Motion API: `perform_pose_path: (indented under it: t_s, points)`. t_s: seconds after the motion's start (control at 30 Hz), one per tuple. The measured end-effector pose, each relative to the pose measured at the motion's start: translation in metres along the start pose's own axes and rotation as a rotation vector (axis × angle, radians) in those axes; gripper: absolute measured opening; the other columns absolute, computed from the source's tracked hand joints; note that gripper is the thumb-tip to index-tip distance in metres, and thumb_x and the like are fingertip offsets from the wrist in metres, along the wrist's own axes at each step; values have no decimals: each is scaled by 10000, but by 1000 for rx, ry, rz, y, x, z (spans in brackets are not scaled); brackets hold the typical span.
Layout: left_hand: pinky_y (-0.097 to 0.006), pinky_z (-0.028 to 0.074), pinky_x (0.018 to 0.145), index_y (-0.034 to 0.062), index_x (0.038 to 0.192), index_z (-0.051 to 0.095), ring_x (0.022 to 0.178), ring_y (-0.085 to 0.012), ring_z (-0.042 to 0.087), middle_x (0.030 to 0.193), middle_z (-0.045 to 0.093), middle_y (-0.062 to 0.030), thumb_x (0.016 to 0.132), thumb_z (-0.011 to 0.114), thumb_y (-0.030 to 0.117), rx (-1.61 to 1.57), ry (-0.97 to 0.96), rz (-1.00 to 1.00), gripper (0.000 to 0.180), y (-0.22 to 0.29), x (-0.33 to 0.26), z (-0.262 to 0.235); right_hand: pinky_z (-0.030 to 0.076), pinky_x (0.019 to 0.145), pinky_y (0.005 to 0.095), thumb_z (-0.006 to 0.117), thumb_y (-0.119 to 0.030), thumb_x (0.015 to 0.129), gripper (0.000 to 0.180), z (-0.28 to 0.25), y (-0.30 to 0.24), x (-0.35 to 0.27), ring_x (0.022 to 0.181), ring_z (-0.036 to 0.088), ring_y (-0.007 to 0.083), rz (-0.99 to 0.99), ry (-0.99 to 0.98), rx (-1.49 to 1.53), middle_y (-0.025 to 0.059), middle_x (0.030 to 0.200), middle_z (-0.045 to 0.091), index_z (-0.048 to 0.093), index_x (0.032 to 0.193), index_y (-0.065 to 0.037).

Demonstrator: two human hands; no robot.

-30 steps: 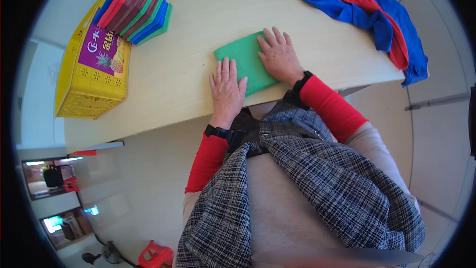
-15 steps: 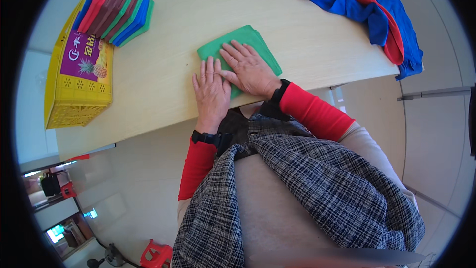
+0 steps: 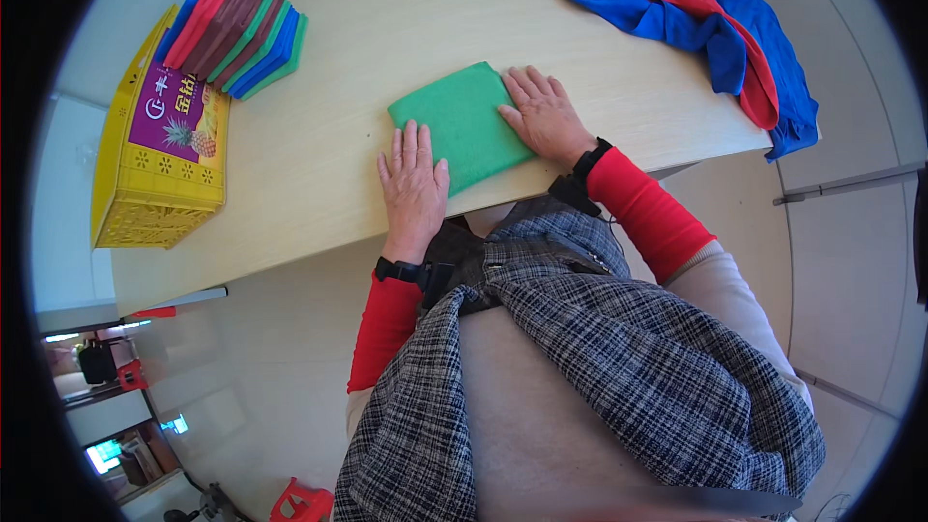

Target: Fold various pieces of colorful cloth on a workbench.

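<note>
I'm pressing both flat, open palms, gripping nothing: left hand (image 3: pixel 414 186) and right hand (image 3: pixel 543 116) on the green folded cloth (image 3: pixel 465 123), lying near the table (image 3: pixel 319 145) front edge; bare wood is stretching left of it.

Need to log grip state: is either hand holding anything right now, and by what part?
Nothing is gripped. Both hands lie flat and open on the folded green cloth: left hand on its near left edge, right hand on its right edge.

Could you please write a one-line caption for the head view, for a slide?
Both hands, left hand and right hand, press flat on a folded green cloth on a wooden table.
</note>
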State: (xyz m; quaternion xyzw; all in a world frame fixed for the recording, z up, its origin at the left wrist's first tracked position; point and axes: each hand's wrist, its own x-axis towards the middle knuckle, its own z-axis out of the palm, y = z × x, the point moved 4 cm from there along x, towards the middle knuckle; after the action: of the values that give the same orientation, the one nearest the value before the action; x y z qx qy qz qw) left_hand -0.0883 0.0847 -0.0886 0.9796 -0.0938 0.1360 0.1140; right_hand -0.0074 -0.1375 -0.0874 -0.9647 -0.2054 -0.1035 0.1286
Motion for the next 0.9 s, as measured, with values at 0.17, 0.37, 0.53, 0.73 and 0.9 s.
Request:
perform_pose_path:
  t_s: [0.17,0.37,0.53,0.73,0.9]
  points:
    - [-573,190,1212,33,1522,386,1500,-327,279,1612,330,-143,1019,504,304,25,-10,12,584,3,6,-8,273,1187,522,464,-404,1034,612,-25,-14,4,1462,341,376,-42,76,-274,191,1551,414,399,1498,-12]
    - [-567,198,1208,34,1512,404,1497,-333,285,1600,351,-147,1026,482,318,70,31,51,569,20,46,-5,271,1193,509,420,-436,1046,610,5,-75,34,1463,344,365,-140,49,209,190,1536,436,428,1484,-12]
    - [-565,206,1205,34,1508,412,1500,-331,282,1599,355,-147,1026,477,327,15,-12,-9,568,11,45,20,252,1204,494,412,-454,1045,611,16,-73,34,1462,349,350,-168,22,149,169,1538,444,452,1478,-26]
    - [-566,204,1206,36,1517,400,1507,-327,269,1607,341,-146,1027,481,353,41,-34,-13,590,10,44,16,243,1209,486,419,-444,1042,597,14,-55,34,1464,350,334,-106,43,69,150,1543,443,457,1483,-42]
    - [-567,195,1210,36,1521,392,1514,-323,256,1614,330,-148,1031,478,370,38,-49,-34,600,7,41,13,259,1202,491,435,-416,1040,574,14,-48,34,1463,350,337,-57,43,53,145,1543,443,457,1484,-53]
